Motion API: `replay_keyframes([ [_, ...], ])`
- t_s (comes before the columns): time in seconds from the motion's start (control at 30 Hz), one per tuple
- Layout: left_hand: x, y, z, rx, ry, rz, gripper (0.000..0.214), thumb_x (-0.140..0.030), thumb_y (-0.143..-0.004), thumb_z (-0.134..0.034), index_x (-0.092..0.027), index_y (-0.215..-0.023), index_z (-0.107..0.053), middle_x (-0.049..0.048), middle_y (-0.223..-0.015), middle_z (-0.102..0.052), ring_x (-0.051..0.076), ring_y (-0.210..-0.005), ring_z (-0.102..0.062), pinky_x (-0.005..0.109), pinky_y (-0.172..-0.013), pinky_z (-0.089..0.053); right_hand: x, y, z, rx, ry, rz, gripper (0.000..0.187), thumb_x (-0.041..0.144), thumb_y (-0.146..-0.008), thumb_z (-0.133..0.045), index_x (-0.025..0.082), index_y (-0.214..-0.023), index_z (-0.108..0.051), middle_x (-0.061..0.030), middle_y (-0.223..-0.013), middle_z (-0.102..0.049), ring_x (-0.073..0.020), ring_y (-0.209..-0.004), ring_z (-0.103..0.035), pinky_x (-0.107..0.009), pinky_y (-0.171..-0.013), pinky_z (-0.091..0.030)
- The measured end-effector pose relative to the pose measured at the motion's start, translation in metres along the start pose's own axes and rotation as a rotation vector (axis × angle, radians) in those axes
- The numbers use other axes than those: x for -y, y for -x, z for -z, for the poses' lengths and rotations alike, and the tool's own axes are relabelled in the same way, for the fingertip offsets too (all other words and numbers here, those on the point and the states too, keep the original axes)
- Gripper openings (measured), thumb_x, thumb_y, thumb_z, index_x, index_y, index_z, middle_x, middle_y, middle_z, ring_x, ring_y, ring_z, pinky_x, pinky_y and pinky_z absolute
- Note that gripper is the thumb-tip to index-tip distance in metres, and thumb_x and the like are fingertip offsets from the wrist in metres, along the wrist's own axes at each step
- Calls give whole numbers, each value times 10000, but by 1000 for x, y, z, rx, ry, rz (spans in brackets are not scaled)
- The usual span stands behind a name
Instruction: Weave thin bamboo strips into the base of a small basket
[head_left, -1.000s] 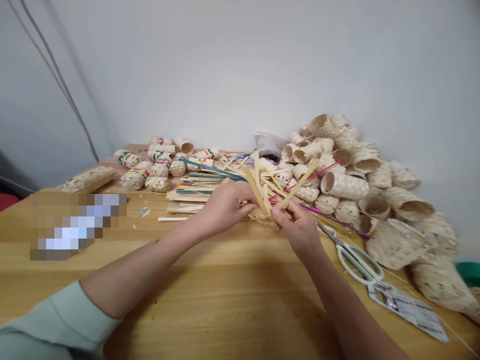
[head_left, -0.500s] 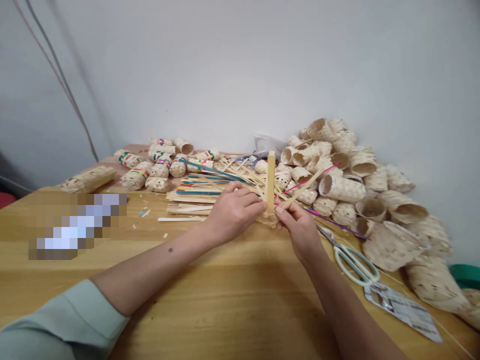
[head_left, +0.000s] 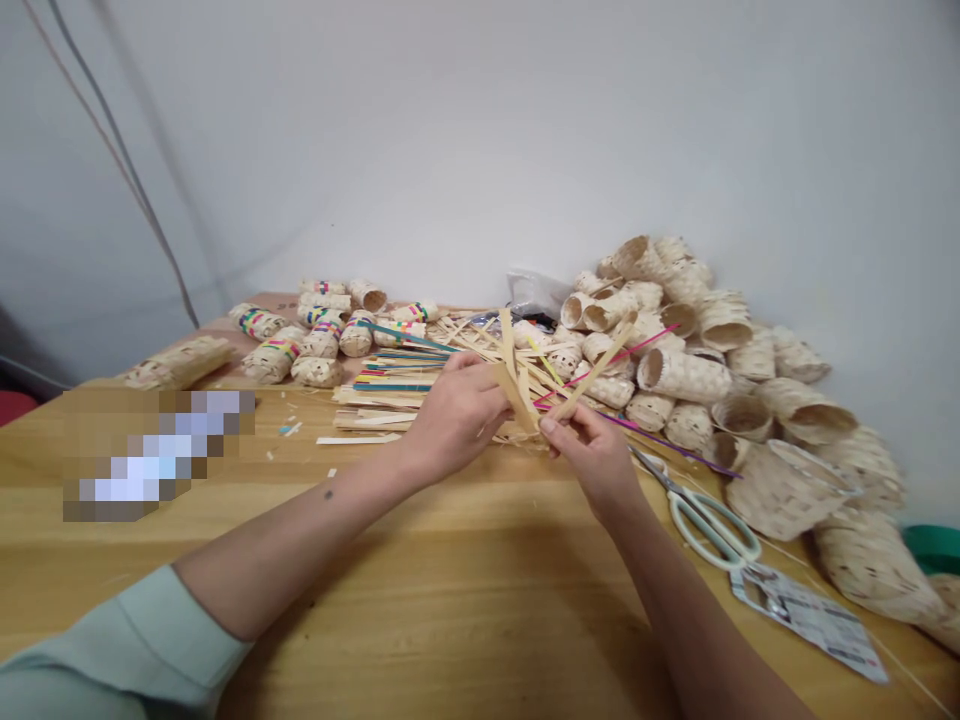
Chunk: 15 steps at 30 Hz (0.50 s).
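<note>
Between my hands are pale bamboo strips [head_left: 517,395], several of them fanning up and outward from a small woven piece whose lower part is mostly hidden. My left hand [head_left: 463,415] is closed at the left side, its fingertips curled behind a wide strip that leans left. With thumb and forefinger, my right hand [head_left: 589,445] pinches the base of a strip [head_left: 600,372] slanting up to the right. Just beyond the hands lies a heap of loose strips [head_left: 386,385], plain, teal, yellow and red.
Small woven baskets [head_left: 686,375] are piled along the right. Colour-banded woven baskets [head_left: 274,350] lie at the back left. Scissors [head_left: 712,525] and a silvery packet [head_left: 810,615] rest right of my right arm. A blurred-out object [head_left: 157,455] is at left, before a wall [head_left: 450,150].
The wide strip that stood upright now leans left. My left hand has drawn slightly left and down, while my right hand keeps its pinch almost in place.
</note>
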<state>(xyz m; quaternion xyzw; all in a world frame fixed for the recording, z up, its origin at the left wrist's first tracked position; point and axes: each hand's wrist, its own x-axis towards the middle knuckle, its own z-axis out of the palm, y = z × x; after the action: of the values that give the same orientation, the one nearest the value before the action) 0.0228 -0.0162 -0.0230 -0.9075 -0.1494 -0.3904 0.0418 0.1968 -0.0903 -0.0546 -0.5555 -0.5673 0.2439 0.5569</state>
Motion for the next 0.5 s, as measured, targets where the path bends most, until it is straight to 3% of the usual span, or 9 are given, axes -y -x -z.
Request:
replay_keyframes([
  [0.3, 2, 3, -6, -41, -65, -3, 253, -189, -899, -424, -178, -770, -641, 39, -768, -665, 156, -760, -582, 338, -783, -357, -4, -2, 2, 30, 27, 15, 248, 411, -749, -633, 189, -672, -556, 20, -627, -507, -114, -588, -481, -234, -552, -434],
  [0.5, -2, -1, 3, 96, 32, 56, 116, -201, -848, -543, -184, -891, -649, 44, -938, -690, 184, -885, -607, 324, -813, -378, -2, -2, -2, -3, 26, -37, 236, 415, -743, -616, 183, -708, -587, 10, -638, -514, -116, -579, -476, -229, -518, -436],
])
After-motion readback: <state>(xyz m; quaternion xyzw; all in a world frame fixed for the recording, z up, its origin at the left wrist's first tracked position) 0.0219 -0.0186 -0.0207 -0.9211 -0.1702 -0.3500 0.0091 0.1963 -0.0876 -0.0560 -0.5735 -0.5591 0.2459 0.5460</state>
